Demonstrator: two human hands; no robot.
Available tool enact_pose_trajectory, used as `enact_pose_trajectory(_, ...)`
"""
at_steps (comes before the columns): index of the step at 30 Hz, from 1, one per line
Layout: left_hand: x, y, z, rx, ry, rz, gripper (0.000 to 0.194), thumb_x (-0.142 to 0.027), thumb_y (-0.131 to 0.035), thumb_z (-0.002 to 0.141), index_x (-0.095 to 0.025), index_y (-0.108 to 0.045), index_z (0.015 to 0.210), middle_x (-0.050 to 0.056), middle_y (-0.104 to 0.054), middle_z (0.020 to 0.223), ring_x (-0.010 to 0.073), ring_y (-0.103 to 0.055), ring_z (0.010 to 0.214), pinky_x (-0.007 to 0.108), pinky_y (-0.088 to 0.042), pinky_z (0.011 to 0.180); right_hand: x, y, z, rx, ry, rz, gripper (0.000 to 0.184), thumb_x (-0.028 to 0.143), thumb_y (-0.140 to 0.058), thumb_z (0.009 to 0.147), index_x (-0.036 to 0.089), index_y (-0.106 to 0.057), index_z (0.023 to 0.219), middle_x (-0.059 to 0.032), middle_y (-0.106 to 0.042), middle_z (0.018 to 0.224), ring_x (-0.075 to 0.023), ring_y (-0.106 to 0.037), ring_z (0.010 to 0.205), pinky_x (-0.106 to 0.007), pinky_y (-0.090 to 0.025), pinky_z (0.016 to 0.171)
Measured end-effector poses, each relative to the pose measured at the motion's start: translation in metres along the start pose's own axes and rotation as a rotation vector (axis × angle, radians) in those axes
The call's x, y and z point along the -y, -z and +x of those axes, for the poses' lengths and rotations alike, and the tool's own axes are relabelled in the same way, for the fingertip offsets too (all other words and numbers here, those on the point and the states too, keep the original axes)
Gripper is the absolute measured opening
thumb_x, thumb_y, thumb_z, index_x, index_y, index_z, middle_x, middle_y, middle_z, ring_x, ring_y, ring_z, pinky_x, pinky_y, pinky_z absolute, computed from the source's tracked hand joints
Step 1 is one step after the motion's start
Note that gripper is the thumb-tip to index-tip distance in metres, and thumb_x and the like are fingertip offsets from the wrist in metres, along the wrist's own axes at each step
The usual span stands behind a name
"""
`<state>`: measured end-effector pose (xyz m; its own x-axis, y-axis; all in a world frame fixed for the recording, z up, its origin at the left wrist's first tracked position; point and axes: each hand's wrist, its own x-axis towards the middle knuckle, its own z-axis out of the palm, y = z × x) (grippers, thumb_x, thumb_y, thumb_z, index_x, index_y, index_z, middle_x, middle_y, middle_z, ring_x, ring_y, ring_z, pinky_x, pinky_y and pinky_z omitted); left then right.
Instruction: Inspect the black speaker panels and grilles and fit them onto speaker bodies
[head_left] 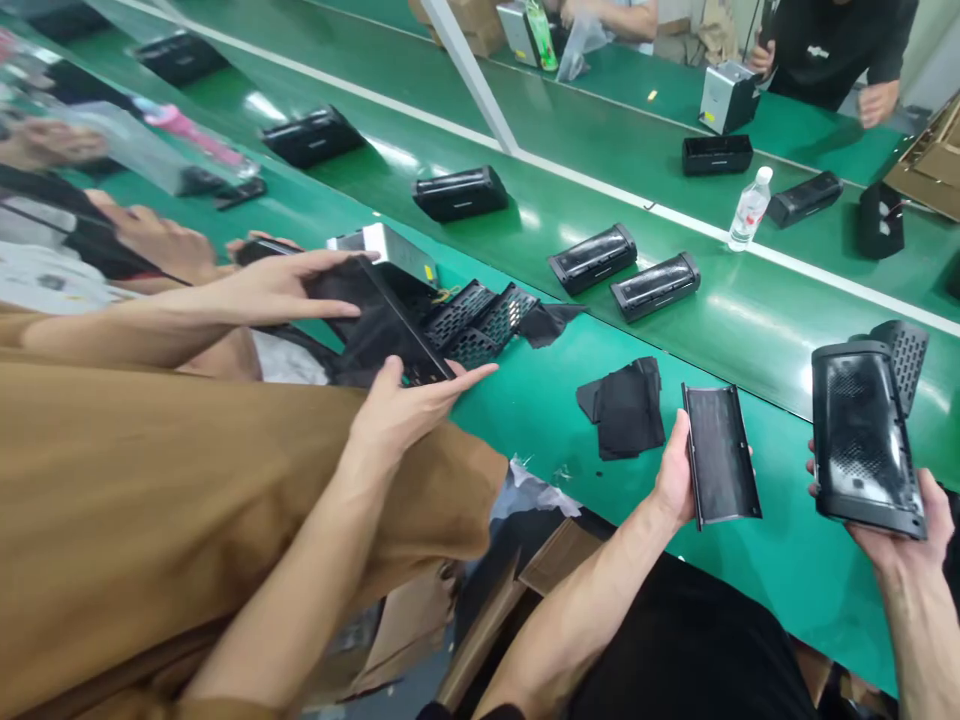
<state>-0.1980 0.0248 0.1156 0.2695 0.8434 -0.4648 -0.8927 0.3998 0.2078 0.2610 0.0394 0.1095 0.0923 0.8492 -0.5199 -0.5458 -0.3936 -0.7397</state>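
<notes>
My left hand (676, 468) grips a curved black panel (721, 455) by its left edge, the concave inside facing me. Farther right, my right hand (926, 515) is wrapped round the lower end of a black speaker housing (862, 430) with a glossy, partly perforated front. Behind this housing a black perforated grille (909, 360) sticks out; whether my fingers touch it is hidden. Both held pieces are above the green table edge. Left of my left hand, several black cloth pieces (630, 410) lie stacked on the table.
At my left a co-worker in brown holds a dark cloth-covered panel (382, 320) near several perforated grilles (480, 320). Black housings (592, 257) stand along the green conveyor belt (525, 225). A water bottle (750, 210) stands beyond. Cardboard boxes (405, 630) are below the table.
</notes>
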Motion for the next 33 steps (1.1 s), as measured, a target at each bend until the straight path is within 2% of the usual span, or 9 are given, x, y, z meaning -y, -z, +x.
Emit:
enact_pose_trajectory(3,0.129,-0.039,0.051,0.038,0.104,0.027,0.088,-0.086,-0.045,0.091,-0.012,-0.071,0.132,0.020,-0.079,0.116,0.0402,-0.075,0.118,0.051,-0.063,0.095,0.001,0.024,-0.018,-0.239,0.083,-0.118,0.049,0.052,-0.073,0.087,0.027,-0.077,0.130,-0.0071,-0.085,0.104,-0.0372,-0.080,0.105,-0.062,-0.057,0.110)
enact_pose_trajectory(4,0.157,-0.045,0.063,0.044,0.121,0.030,0.087,-0.086,-0.045,0.092,-0.011,-0.072,0.128,0.022,-0.079,0.116,0.0409,-0.074,0.118,0.051,-0.062,0.096,0.002,0.027,-0.023,-0.274,0.110,-0.170,0.046,0.050,-0.075,0.087,0.027,-0.078,0.127,-0.0061,-0.085,0.100,-0.0365,-0.080,0.107,-0.059,-0.056,0.113)
enact_pose_trajectory(6,0.188,-0.047,0.077,0.052,0.150,0.034,0.089,-0.087,-0.045,0.092,-0.009,-0.074,0.123,0.023,-0.080,0.112,0.0410,-0.075,0.115,0.050,-0.061,0.098,0.004,0.024,-0.033,-0.232,0.113,-0.288,0.053,0.051,-0.077,0.085,0.026,-0.076,0.132,-0.0073,-0.085,0.108,-0.0381,-0.077,0.116,-0.056,-0.055,0.115)
enact_pose_trajectory(10,0.193,-0.038,0.079,0.065,0.164,0.002,0.094,-0.089,-0.047,0.091,-0.005,-0.076,0.121,0.023,-0.081,0.108,0.0375,-0.077,0.109,0.045,-0.060,0.098,0.012,-0.008,-0.053,0.003,0.097,-0.528,0.085,0.059,-0.073,0.086,0.029,-0.053,0.162,-0.0089,-0.067,0.153,-0.0442,-0.063,0.139,-0.060,-0.054,0.115)
enact_pose_trajectory(14,0.192,-0.040,0.073,0.114,0.132,-0.048,0.091,-0.086,-0.046,0.094,-0.007,-0.074,0.130,0.022,-0.079,0.122,0.0369,-0.075,0.113,0.043,-0.059,0.094,0.021,-0.041,-0.074,0.066,0.193,-0.807,0.088,0.059,-0.067,0.094,0.034,-0.035,0.171,-0.0033,-0.043,0.173,-0.0412,-0.040,0.159,-0.056,-0.042,0.126)
enact_pose_trajectory(20,0.197,-0.044,0.067,0.153,0.125,-0.019,0.099,-0.093,-0.041,0.089,-0.007,-0.077,0.125,0.023,-0.079,0.117,0.0415,-0.072,0.119,0.049,-0.056,0.101,0.028,-0.056,-0.090,0.137,0.235,-0.991,0.088,0.062,-0.065,0.097,0.037,-0.030,0.173,-0.0022,-0.041,0.175,-0.0385,-0.040,0.159,-0.052,-0.042,0.125)
enact_pose_trajectory(25,0.201,-0.056,0.063,0.068,0.055,0.019,0.080,-0.079,-0.035,0.100,-0.017,-0.084,0.113,0.012,-0.084,0.112,0.0436,-0.067,0.130,0.056,-0.048,0.114,0.015,-0.058,-0.085,0.132,0.241,-1.096,0.095,0.066,-0.068,0.094,0.035,-0.027,0.174,-0.0096,-0.052,0.166,-0.0397,-0.057,0.146,-0.057,-0.049,0.118)
enact_pose_trajectory(30,0.211,-0.064,0.066,0.135,0.035,0.037,0.075,-0.075,-0.034,0.102,-0.021,-0.084,0.118,0.006,-0.082,0.122,0.0417,-0.059,0.142,0.054,-0.040,0.124,0.006,-0.066,-0.078,0.135,0.300,-1.214,0.100,0.068,-0.071,0.090,0.032,-0.028,0.173,-0.0116,-0.043,0.173,-0.0405,-0.045,0.155,-0.063,-0.038,0.125)
enact_pose_trajectory(33,0.219,-0.063,0.073,0.186,0.019,0.049,0.078,-0.085,-0.050,0.092,-0.021,-0.085,0.119,0.010,-0.081,0.126,0.0424,-0.057,0.145,0.052,-0.040,0.125,0.006,-0.071,-0.076,0.141,0.339,-1.296,0.100,0.068,-0.071,0.090,0.032,-0.028,0.173,-0.0122,-0.040,0.174,-0.0409,-0.043,0.156,-0.066,-0.036,0.126)
